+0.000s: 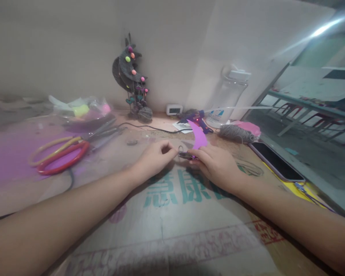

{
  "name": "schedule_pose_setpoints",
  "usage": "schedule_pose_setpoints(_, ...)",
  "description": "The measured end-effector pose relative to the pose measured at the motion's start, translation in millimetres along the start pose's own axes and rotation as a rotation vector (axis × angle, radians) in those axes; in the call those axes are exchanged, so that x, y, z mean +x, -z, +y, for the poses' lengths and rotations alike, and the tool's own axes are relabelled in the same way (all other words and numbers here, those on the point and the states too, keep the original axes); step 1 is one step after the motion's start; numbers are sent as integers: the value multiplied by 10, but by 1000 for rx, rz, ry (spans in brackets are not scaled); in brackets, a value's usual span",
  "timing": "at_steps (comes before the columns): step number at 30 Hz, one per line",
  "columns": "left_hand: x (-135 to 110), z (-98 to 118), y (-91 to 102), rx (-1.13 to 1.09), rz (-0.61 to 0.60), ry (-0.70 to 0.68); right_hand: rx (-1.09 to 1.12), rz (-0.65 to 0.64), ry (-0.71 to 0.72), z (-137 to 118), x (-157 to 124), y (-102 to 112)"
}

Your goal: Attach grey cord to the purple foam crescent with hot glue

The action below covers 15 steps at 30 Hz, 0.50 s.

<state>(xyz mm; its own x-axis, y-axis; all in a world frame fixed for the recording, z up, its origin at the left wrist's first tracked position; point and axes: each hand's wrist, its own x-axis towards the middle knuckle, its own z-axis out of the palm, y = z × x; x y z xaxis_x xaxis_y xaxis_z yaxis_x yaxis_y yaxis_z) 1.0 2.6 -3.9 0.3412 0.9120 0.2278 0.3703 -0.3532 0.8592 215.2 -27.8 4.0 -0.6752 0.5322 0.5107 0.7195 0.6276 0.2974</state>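
A purple crescent cut-out (199, 136) stands up from my right hand (220, 165), whose thumb and fingers pinch its lower part. Grey yarn (184, 155) is wound around that lower end, and a small loop of it sticks up between my hands. From the other side my left hand (159, 155) closes thumb and forefinger in a pinch at the yarn; the exact grip at the fingertips is partly hidden. Both hands are just above a printed cardboard sheet (161, 230).
Scissors (63, 155) with red and yellow handles lie left. Behind are a decorated grey crescent hanging (132, 69), a small digital clock (174, 110), a purple glue gun (197, 119) with a cord and a clear bottle (227, 99). Right are a grey yarn skein (236, 133) and a phone (277, 161).
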Motion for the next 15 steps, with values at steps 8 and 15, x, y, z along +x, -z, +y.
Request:
schedule_pose_setpoints(8,-7,-3,-10,9,-3,-2,-124,4,35,-15,-25,21)
schedule_pose_setpoints(15,-2,-6,-13,-3,-14,13,-152,-22,59,-7,-31,40)
